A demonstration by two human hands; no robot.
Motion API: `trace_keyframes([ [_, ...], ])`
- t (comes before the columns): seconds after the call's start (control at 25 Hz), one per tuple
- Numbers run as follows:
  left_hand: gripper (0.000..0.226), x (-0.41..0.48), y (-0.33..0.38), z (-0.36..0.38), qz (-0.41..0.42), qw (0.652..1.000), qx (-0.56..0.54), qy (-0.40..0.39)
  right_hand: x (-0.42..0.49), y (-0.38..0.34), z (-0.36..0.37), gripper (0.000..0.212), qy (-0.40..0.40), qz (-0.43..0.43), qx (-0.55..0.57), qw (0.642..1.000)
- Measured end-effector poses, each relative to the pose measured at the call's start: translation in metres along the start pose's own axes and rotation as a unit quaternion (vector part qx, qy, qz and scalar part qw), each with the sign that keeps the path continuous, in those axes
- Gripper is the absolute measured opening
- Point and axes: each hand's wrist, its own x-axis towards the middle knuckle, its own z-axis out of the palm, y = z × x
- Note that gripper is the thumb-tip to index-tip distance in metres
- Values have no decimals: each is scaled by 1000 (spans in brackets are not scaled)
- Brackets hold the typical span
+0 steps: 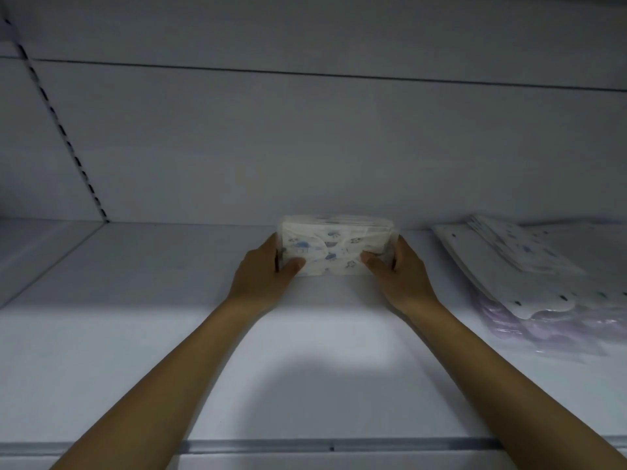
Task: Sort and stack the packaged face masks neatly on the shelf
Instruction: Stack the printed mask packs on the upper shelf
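I see both hands reaching to the back edge of the white shelf (169, 351), clamped on one pack of printed masks (336, 247) between them. My left hand (268, 269) grips its left end, thumb on the front face; my right hand (397, 266) grips the right end the same way. The pack stands on its long edge against the back panel (305, 147). Toward the right edge lies a flat pile of mask packs (529, 266), white printed ones over lilac ones.
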Motion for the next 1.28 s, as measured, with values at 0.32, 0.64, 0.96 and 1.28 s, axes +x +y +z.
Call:
trace_keyframes([
  [0.32, 51, -10, 11, -3, -100, 989, -97, 42, -9, -9, -1, 38, 6, 59, 57, 997],
  [0.64, 24, -60, 25, -25, -52, 994, -15, 92, -19, -23, 2, 24, 9, 13, 95, 995],
  [0.96, 22, -137, -2, -165, -38, 976, 82, 197, -61, -125, 90, 23, -178, -156, 163, 958],
  [1.28, 37, -263, -73, -340, -77, 948, 141, 275, -158, -259, 232, 45, -282, -307, 137, 898],
])
